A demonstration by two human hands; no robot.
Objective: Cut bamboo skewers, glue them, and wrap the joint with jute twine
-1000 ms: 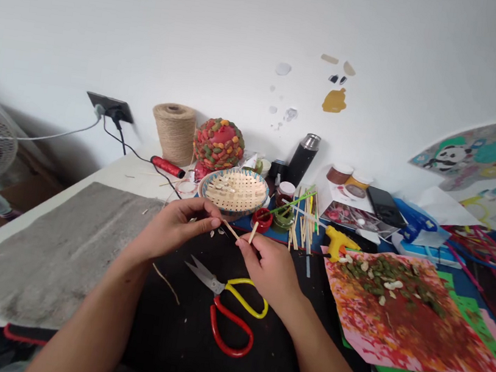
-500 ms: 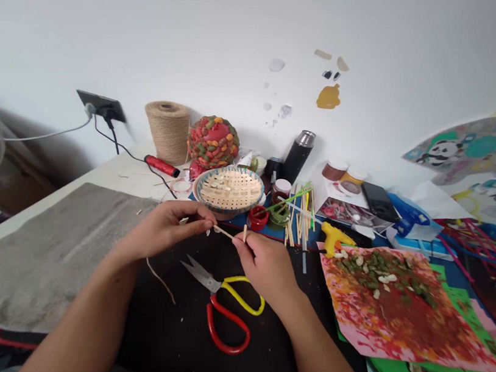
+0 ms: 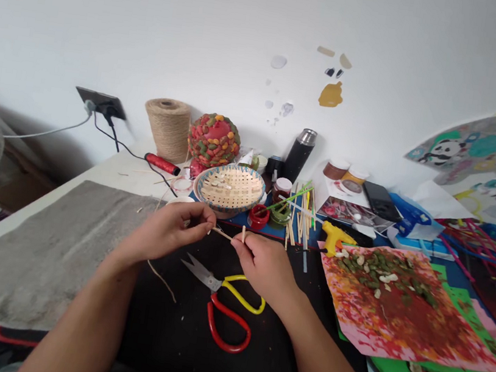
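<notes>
White table, grey mat, twine spool, perhaps a thread reel

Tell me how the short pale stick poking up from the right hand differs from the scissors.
The short pale stick is held in the right hand; the scissors lie on the black surface. The stick's visible end points up; the scissors lie flat, blades slightly parted. The stick is plain and pale; the scissors combine metal blades with one yellow and one red handle.
</notes>
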